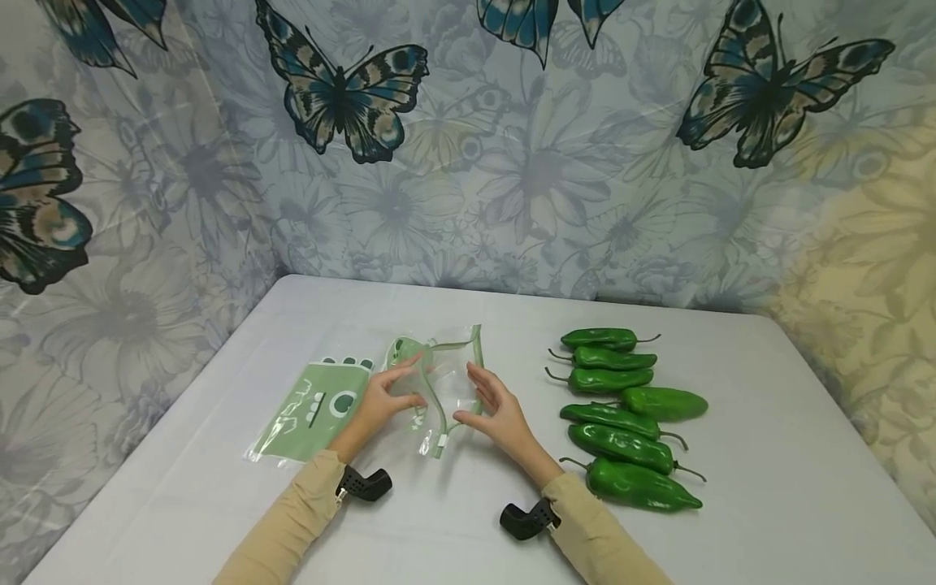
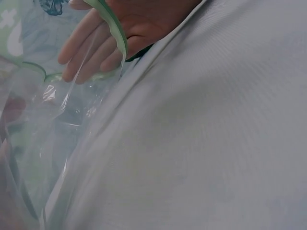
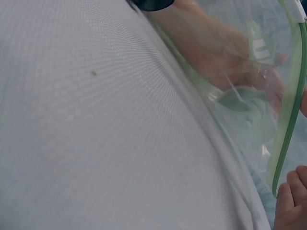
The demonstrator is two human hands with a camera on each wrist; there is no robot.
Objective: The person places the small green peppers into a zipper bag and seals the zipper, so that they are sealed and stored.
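A clear zip bag (image 1: 451, 382) with green-edged, gaping mouth stands between the two hands; a white slider sits at its near corner. Along its left side is my left hand (image 1: 383, 400), thumb and fingers spread apart against the plastic. My right hand (image 1: 503, 410) is at the right rim, its fingers (image 2: 91, 52) straight and seen through the film in the left wrist view. Through the bag in the right wrist view shows the left hand (image 3: 216, 52), partly blurred by the plastic. Several green peppers (image 1: 643, 484) lie to the right of the right hand.
A flat green zip bag (image 1: 303, 414) with a cartoon face lies left of the left hand. White cloth covers the table (image 1: 431, 536). Butterfly-patterned fabric (image 1: 512, 203) hangs behind the table and at its sides. A black wrist camera (image 1: 366, 484) sits on each wrist.
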